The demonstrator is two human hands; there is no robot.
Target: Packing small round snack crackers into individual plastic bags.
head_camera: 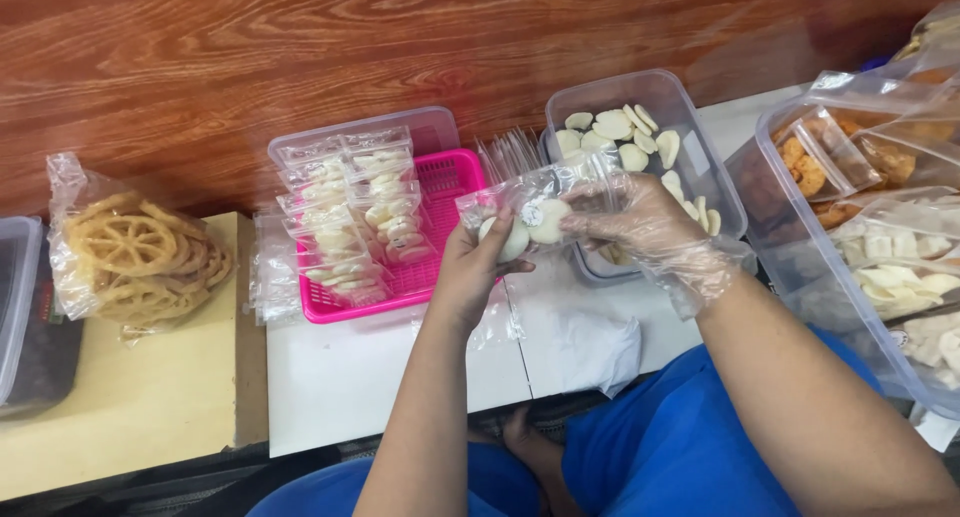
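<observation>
I see my left hand point(478, 267) gripping a small clear bag point(530, 212) of pale round crackers point(535, 222) from below, held above the middle of the white worktop point(380, 377). My right hand point(650, 222), in a thin plastic glove, closes on the bag's right side, fingers pushed into its mouth. Just behind it, at the worktop's far edge, sits a clear tub point(715, 177) of loose crackers. A pink basket point(455, 182) with filled bags stands to the left. A bag of wheel-shaped snacks point(130, 252) lies on the lower beige board point(150, 407), far left.
</observation>
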